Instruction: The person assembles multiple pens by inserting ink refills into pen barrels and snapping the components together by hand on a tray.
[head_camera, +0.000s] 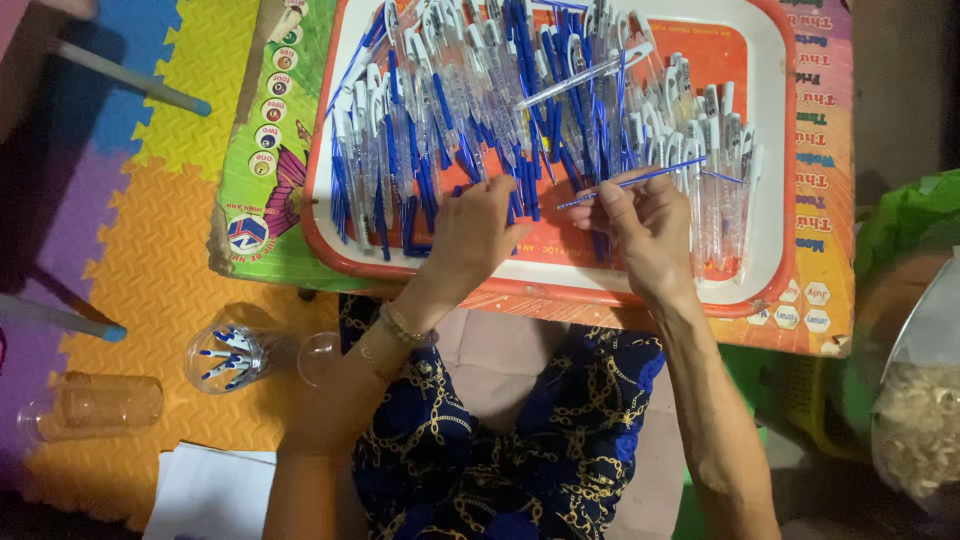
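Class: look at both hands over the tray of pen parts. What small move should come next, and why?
Probably the left hand lifts one clear barrel from the pile and brings it to the blue refill pinched in the right hand. The refill is held bare, and the left fingers already rest among the parts on the tray.

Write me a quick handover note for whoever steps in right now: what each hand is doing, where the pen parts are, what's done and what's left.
Left hand: fingers down in the blue pen pieces on the tray, grip on any one piece not clear.
Right hand: pinching a thin blue refill over the tray.
Tray: white with red rim, on a colourful printed board, heaped with clear pen barrels and blue parts.
Floor, person's left: clear cup with a few blue-and-white pieces, another clear cup on its side.
Done: cannot tell how many are finished. Left: most of the heap appears still loose.
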